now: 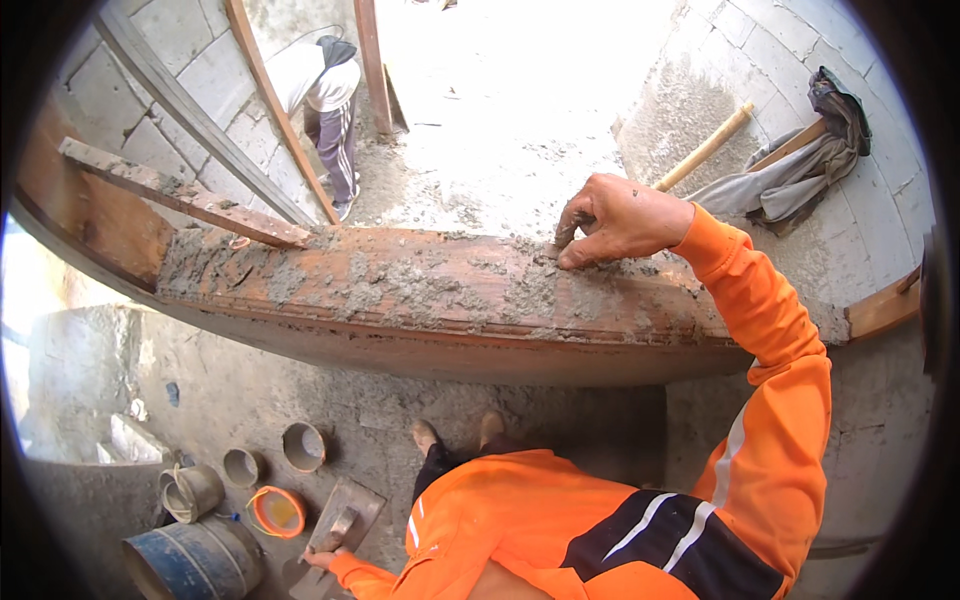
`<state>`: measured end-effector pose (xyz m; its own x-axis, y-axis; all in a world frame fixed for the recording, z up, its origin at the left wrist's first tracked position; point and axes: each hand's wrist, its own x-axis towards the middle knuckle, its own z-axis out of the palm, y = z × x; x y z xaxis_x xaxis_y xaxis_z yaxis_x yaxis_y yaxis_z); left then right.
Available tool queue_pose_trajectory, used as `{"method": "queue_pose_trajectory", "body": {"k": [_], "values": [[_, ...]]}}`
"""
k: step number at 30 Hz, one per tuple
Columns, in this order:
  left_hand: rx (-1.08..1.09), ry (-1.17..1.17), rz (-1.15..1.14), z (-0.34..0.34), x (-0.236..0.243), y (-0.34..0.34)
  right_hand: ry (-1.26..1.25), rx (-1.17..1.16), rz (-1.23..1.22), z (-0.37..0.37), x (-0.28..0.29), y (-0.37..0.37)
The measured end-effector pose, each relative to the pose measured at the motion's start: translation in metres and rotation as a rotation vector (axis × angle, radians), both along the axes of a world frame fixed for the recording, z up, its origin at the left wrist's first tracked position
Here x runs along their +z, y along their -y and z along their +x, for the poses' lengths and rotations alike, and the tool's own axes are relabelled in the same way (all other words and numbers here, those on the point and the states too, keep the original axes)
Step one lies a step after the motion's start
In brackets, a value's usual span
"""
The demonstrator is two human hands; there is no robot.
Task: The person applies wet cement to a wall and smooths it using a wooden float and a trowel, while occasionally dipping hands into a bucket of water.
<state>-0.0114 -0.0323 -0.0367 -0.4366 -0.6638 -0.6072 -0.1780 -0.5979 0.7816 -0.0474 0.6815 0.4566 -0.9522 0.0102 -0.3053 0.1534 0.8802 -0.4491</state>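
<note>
A long reddish-brown wooden beam (430, 290), smeared with patches of wet grey mortar, spans the view in front of me. Over its top, right of the middle, my right hand (625, 225) is bent down with fingers curled and thumb tip close to the mortar. Whatever those fingertips hold, if anything, is too small to make out. Low on the left, my left hand (322, 560) is closed at the handle of a trowel (345, 520); a flat rectangular grey plate lies around that handle. How the fingers wrap it is partly hidden.
Near my feet stand several mortar-stained buckets, an orange pail (278, 512) and a blue drum (195, 560). A mortar-caked batten (185, 195) rests on the beam's left end. Beyond, a person (330, 110) bends over. A wooden pole (705, 148) and grey cloth (800, 185) are at right.
</note>
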Motion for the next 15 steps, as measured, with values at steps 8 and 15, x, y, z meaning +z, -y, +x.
{"method": "queue_pose_trajectory", "body": {"k": [8,15], "values": [[0.085,-0.027,-0.023,0.012,0.006,-0.018,-0.059,0.055,0.118,-0.002,-0.008,0.002],[0.170,0.006,0.014,0.026,0.050,-0.066,-0.047,0.136,0.081,-0.003,-0.014,-0.007]]}}
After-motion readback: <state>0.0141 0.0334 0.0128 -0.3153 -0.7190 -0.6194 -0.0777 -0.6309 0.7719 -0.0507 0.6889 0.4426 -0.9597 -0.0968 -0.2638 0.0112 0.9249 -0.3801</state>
